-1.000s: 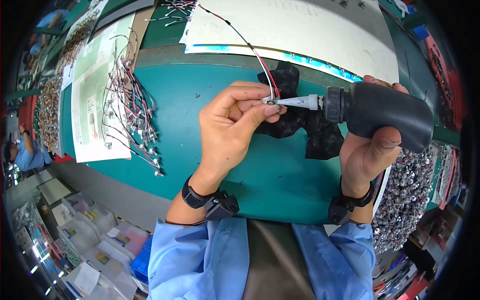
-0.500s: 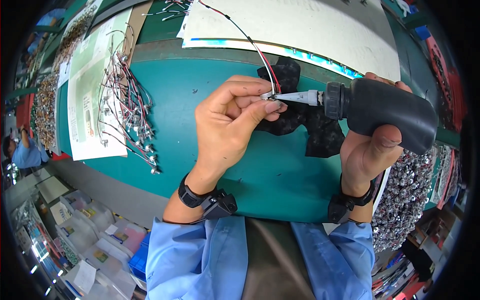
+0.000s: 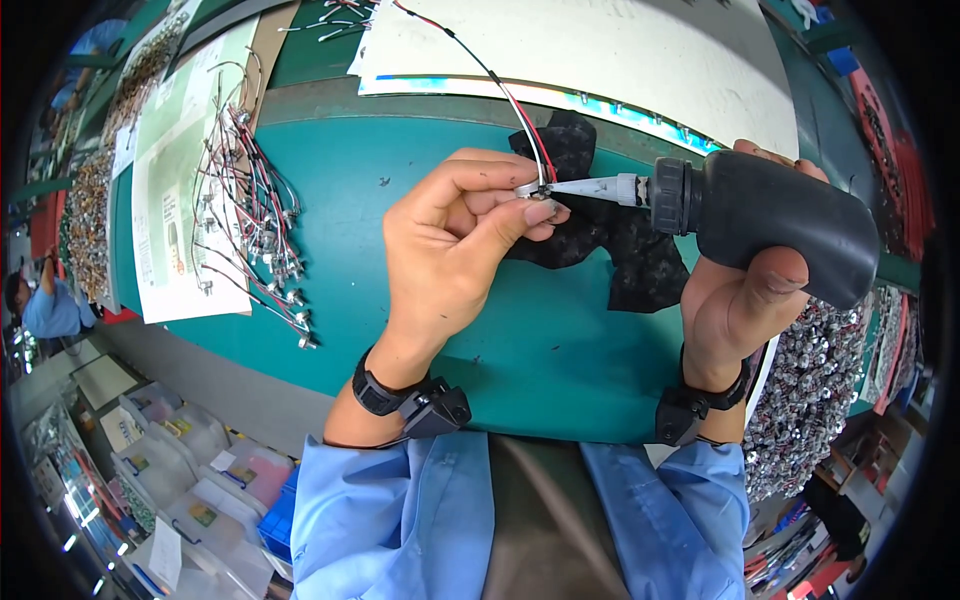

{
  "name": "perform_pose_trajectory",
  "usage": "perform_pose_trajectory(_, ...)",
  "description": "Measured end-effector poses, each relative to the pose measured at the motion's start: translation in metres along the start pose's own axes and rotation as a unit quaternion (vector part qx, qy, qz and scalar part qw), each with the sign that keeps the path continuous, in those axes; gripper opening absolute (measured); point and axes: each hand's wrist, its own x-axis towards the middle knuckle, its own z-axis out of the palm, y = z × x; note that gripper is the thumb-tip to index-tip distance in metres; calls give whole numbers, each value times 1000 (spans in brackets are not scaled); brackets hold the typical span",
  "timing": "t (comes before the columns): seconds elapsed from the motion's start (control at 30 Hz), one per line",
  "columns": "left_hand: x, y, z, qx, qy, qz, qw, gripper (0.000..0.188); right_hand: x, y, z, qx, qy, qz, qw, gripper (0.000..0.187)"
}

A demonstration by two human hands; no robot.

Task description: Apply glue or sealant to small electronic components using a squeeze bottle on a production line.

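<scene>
Between the thumb and fingers of my left hand is a small round metal part with red, white and black wires running up from it. My right hand is wrapped round a black squeeze bottle tipped on its side. The bottle's pale tapered nozzle points left, and its tip meets the wired part or sits right beside it. My fingertips partly hide the part. Under both hands, a dark stained cloth lies on the green mat.
Left on the mat, several similar wired parts lie over a printed sheet. A large white board lies at the back. Many small metal parts are heaped at the right. Plastic bins stand lower left; another person is far left.
My left hand and the wired part have shifted very slightly left. The bottle has turned a little in my right hand, its nozzle tip still at the part.
</scene>
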Motion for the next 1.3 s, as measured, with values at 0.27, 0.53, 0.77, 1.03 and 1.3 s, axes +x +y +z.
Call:
perform_pose_trajectory(0.27,0,-1,-1,-3,-4,0,1000,14,1,0,1,-13,1,-1,1000,70)
perform_pose_trajectory(0.53,0,0,-1,-7,-10,-6,1000,14,2,-1,0,-1,1,4,1000,70)
perform_pose_trajectory(0.77,0,0,0,-12,-5,0,1000,14,3,0,-4,17,-3,-4,1000,67)
perform_pose_trajectory(1.03,0,0,-1,-22,-12,-1,1000,15,3,1,-5,29,-19,-11,999,60)
perform_pose_trajectory(1.3,0,-1,-5,-19,-18,-13,1000,16,3,1,-3,26,-12,-12,1000,58)
